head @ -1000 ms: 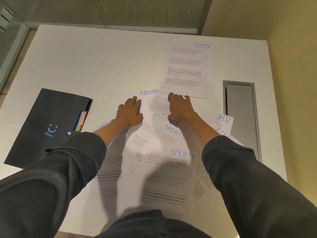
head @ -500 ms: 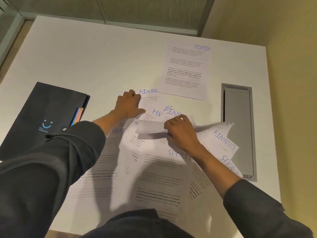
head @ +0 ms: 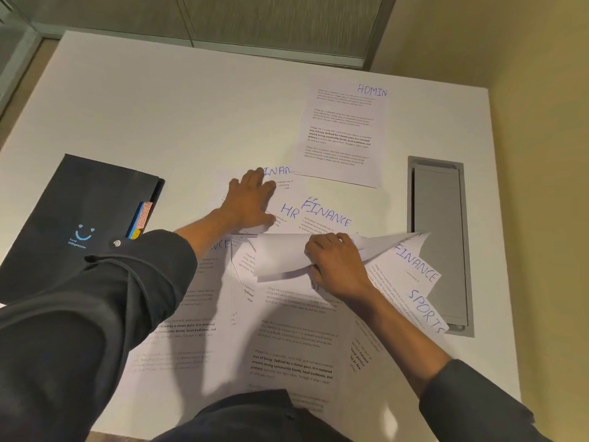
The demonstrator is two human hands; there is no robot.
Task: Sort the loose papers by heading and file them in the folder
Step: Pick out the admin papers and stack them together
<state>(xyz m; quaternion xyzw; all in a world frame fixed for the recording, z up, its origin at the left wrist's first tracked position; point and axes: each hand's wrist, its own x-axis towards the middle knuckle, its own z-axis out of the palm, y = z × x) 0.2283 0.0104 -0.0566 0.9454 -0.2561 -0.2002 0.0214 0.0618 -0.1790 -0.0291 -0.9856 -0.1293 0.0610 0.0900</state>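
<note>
While the left hand (head: 251, 200) lies flat with its fingers straight and spread, pressing down on the far left corner of the loose papers (head: 280, 317), the right hand (head: 338, 266) curls its fingers and thumb round the top edge of one sheet and folds it back toward the person, so the blank underside shows. That curled sheet (head: 280, 256) sits in the middle of the spread, just below the papers headed HR (head: 289, 211) and FINANCE (head: 325, 213). The head view, the only one, looks down on a white table (head: 159, 116). Another FINANCE sheet (head: 416, 262) and a SPORTS sheet (head: 425, 309) fan out to the right of the right wrist, their corners overlapping a grey recessed panel (head: 438, 244) in the tabletop. A sheet with only the letters INAN visible peeks from under the left fingertips. Farther back, apart from the pile but overlapping the edge of that sheet, lies a neat small stack headed ADMIN (head: 342, 132). The dark folder (head: 79, 224) rests closed on the left side of the table, just beside the left forearm, with coloured tabs (head: 141, 220) showing at its right edge; one tab reads ADMIN. Dark sleeves cover both forearms.
</note>
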